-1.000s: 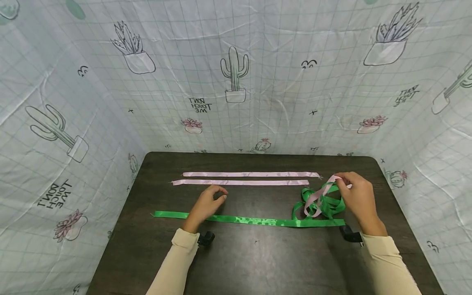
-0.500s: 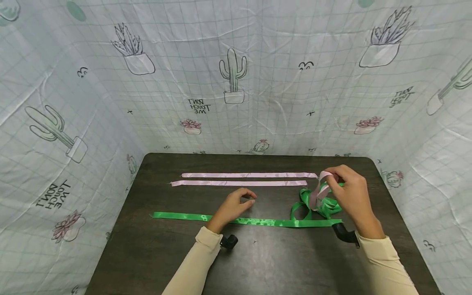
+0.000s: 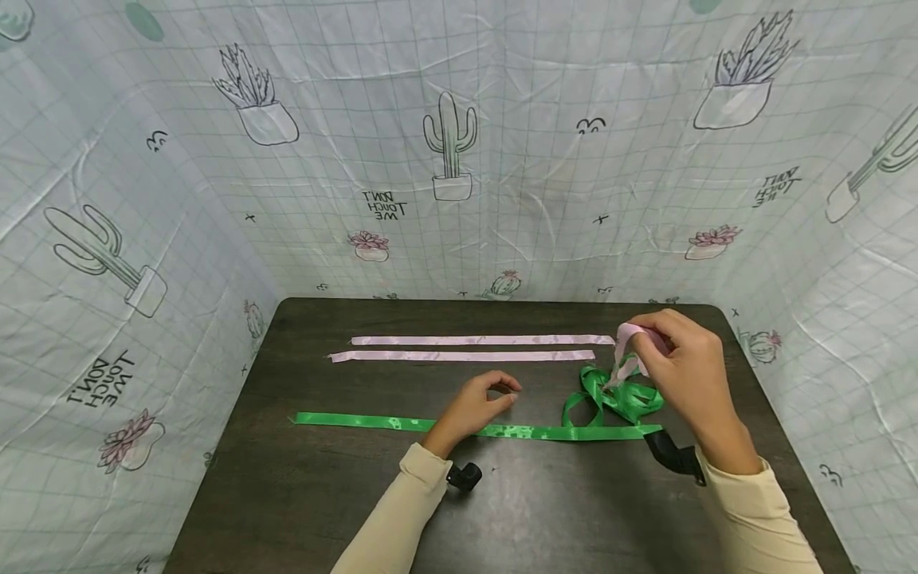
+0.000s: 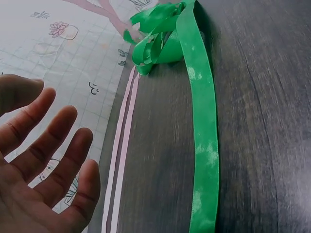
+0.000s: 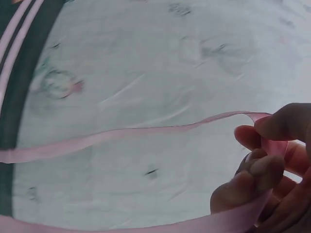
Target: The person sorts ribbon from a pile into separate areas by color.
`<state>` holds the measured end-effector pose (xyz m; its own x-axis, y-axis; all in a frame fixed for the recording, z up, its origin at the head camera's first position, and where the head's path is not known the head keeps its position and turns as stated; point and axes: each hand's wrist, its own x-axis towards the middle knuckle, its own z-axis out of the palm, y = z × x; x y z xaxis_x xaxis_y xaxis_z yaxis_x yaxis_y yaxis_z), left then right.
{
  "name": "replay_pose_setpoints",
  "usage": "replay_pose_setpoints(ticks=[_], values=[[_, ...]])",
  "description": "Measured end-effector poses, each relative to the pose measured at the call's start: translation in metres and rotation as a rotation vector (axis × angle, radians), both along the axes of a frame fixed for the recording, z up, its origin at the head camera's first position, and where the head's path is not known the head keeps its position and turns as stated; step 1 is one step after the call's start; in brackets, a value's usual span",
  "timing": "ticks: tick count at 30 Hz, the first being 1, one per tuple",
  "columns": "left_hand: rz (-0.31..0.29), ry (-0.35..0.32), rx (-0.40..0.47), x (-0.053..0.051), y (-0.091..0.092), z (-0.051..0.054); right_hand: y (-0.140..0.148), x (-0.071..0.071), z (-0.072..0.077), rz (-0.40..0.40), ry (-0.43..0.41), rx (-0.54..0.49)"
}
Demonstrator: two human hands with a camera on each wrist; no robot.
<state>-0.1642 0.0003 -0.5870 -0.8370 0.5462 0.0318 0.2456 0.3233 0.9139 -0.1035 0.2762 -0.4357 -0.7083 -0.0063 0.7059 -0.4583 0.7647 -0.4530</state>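
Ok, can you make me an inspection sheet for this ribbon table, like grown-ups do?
Surface: dark table, shiny in places.
Job's things: two pink strips, side by side; a green strip, nearer the person; a green tangle, by its right end; a loose pink ribbon.
Clutter: nothing seen.
Left hand: fingers relaxed, holding nothing.
Right hand: pinching the loose pink ribbon.
Cables: nothing seen.
Surroundings: cactus-print cloth behind and beside the table.

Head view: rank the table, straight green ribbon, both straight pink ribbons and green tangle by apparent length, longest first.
Table
Straight green ribbon
Far pink ribbon and near pink ribbon: too alike to rank
Green tangle
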Motion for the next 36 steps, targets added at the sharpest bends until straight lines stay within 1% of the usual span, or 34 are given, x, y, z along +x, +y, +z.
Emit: replay_pose_setpoints(ticks=[8, 10, 12, 15, 19, 21, 23, 26, 28, 30, 33, 36], values=[[0.000, -0.008, 0.011, 0.000, -0.003, 0.001, -0.023, 0.014, 0.037, 0.098, 0.118, -0.014], [-0.010, -0.013, 0.020, 0.000, -0.002, 0.003, -0.027, 0.016, 0.043, 0.109, 0.133, -0.016], [-0.034, -0.025, 0.043, 0.001, 0.000, 0.005, -0.030, 0.017, 0.047, 0.117, 0.134, -0.024], [-0.096, -0.055, 0.103, 0.003, 0.005, 0.012, -0.034, 0.016, 0.047, 0.117, 0.120, -0.032], [-0.188, -0.084, 0.201, 0.006, 0.016, 0.023, -0.033, 0.012, 0.042, 0.113, 0.087, -0.026], [-0.220, -0.095, 0.239, 0.007, 0.023, 0.028, -0.031, 0.009, 0.037, 0.116, 0.071, -0.016], [-0.243, -0.095, 0.256, 0.008, 0.030, 0.033, -0.028, 0.007, 0.032, 0.124, 0.058, -0.010], [-0.252, -0.098, 0.259, 0.010, 0.039, 0.035, -0.025, 0.005, 0.029, 0.135, 0.048, -0.006], [-0.251, -0.097, 0.248, 0.011, 0.044, 0.034, -0.025, 0.005, 0.029, 0.135, 0.045, -0.005], [-0.251, -0.116, 0.243, 0.013, 0.047, 0.032, -0.024, 0.005, 0.029, 0.132, 0.044, -0.001], [-0.259, -0.129, 0.233, 0.015, 0.049, 0.030, -0.023, 0.006, 0.030, 0.124, 0.040, 0.002], [-0.262, -0.125, 0.220, 0.015, 0.048, 0.028, -0.021, 0.006, 0.032, 0.110, 0.024, 0.006]])
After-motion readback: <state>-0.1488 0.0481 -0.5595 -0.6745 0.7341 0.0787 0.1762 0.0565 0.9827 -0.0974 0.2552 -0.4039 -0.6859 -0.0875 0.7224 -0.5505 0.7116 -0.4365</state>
